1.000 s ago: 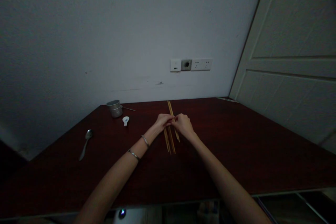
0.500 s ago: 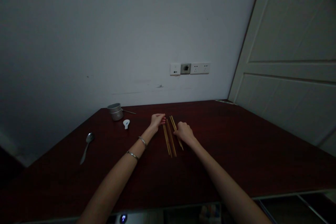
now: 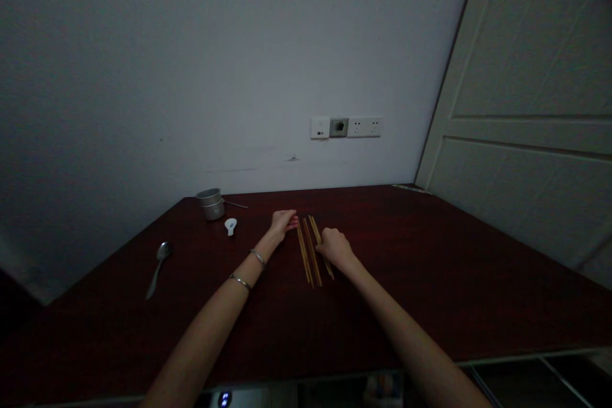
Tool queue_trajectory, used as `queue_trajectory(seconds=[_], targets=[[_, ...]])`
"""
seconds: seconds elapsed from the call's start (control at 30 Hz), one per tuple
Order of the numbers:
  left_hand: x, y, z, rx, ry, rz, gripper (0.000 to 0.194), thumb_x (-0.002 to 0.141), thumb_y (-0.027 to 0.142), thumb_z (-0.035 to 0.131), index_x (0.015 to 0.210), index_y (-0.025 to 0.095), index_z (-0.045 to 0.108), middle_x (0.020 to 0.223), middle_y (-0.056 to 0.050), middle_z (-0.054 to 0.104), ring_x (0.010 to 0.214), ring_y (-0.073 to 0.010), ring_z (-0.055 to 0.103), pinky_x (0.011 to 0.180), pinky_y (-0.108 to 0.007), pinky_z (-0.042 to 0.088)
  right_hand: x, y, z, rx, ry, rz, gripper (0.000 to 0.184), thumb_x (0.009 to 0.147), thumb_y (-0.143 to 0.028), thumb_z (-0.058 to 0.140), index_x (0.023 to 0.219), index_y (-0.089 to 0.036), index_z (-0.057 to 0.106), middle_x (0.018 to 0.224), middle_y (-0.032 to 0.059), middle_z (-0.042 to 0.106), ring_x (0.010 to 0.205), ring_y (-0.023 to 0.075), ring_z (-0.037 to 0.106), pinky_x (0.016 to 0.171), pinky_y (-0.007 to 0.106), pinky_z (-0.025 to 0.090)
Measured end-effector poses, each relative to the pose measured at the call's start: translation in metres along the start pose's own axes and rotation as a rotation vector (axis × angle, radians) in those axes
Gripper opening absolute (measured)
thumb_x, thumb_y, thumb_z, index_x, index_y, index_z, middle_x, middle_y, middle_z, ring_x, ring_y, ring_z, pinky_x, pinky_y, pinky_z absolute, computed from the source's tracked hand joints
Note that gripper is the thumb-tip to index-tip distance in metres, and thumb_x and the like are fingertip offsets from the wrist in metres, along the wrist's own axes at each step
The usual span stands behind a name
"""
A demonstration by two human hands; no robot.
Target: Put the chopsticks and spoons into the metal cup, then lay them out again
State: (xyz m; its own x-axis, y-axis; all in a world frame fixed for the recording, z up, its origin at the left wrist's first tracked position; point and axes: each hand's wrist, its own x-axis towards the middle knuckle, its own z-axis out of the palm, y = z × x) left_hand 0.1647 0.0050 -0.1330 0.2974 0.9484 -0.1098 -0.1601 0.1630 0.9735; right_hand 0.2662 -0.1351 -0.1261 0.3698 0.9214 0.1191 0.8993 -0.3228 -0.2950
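Several thin wooden chopsticks (image 3: 312, 252) lie side by side on the dark red table, pointing roughly away from me. My left hand (image 3: 284, 221) is at the far end of the leftmost chopsticks, fingers loosely bent and apart. Its fingertips are beside those ends; whether they touch is hard to see. Two bangles (image 3: 240, 282) circle that forearm. On the right, my right hand (image 3: 335, 246) is closed, thumb and fingers pinching the rightmost chopsticks (image 3: 313, 225) around their middle. The hand covers part of them.
A metal cup with a long handle (image 3: 211, 204) stands at the back left. Near it lies a white short-handled spoon (image 3: 230, 226), and closer to me a metal spoon (image 3: 159, 264). Wall sockets (image 3: 364, 127) are behind the table (image 3: 430, 268); a pale door (image 3: 530, 95) is at right.
My left hand has shifted slightly left, uncovering the far ends of the left chopsticks. My right hand and the rightmost chopsticks have slid a little towards me.
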Motion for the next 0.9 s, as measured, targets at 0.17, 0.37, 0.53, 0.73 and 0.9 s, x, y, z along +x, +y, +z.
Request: queue_trajectory(seconds=[0.17, 0.37, 0.53, 0.73, 0.9], targets=[[0.003, -0.002, -0.001, -0.002, -0.007, -0.019, 0.013, 0.066, 0.018, 0.066, 0.067, 0.011, 0.054, 0.053, -0.002, 0.057, 0.043, -0.0087, 0.053, 0.052, -0.023, 0.048, -0.004, -0.001, -0.002, 0.011, -0.002, 0.007, 0.023, 0.068, -0.021, 0.056, 0.089, -0.013, 0.061, 0.089, 0.0159, 0.064, 0.083, 0.0276, 0.062, 0.063, 0.03, 0.046], [0.008, -0.008, -0.003, -0.01, -0.033, -0.025, 0.011, 0.067, 0.016, 0.064, 0.069, 0.01, 0.055, 0.052, -0.002, 0.057, 0.043, -0.0089, 0.054, 0.054, -0.024, 0.049, -0.002, 0.001, -0.002, 0.03, -0.018, -0.006, 0.025, 0.068, -0.023, 0.057, 0.09, -0.012, 0.06, 0.093, 0.0169, 0.063, 0.085, 0.0275, 0.062, 0.064, 0.03, 0.045], [0.008, -0.01, -0.005, -0.012, -0.044, -0.025, 0.009, 0.069, 0.013, 0.062, 0.068, 0.009, 0.054, 0.053, -0.003, 0.058, 0.043, -0.0091, 0.054, 0.054, -0.025, 0.049, 0.007, 0.002, 0.002, 0.001, -0.011, -0.002, 0.027, 0.067, -0.026, 0.056, 0.09, -0.012, 0.06, 0.092, 0.0171, 0.063, 0.084, 0.0289, 0.062, 0.063, 0.031, 0.046], [0.008, -0.01, -0.006, -0.01, -0.038, -0.022, 0.006, 0.072, 0.01, 0.057, 0.067, 0.009, 0.053, 0.051, -0.002, 0.057, 0.041, -0.0088, 0.053, 0.052, -0.024, 0.049, 0.022, -0.002, 0.005, -0.013, 0.028, -0.015, 0.027, 0.068, -0.027, 0.054, 0.089, -0.012, 0.06, 0.092, 0.0166, 0.063, 0.084, 0.0299, 0.062, 0.063, 0.033, 0.046], [0.008, -0.011, -0.007, -0.01, -0.037, -0.024, 0.005, 0.072, 0.01, 0.056, 0.068, 0.009, 0.053, 0.052, -0.002, 0.057, 0.042, -0.0084, 0.053, 0.052, -0.024, 0.049, 0.031, -0.004, 0.007, -0.009, 0.023, -0.002, 0.027, 0.068, -0.025, 0.054, 0.091, -0.013, 0.061, 0.094, 0.0165, 0.063, 0.086, 0.0287, 0.062, 0.064, 0.032, 0.046]])
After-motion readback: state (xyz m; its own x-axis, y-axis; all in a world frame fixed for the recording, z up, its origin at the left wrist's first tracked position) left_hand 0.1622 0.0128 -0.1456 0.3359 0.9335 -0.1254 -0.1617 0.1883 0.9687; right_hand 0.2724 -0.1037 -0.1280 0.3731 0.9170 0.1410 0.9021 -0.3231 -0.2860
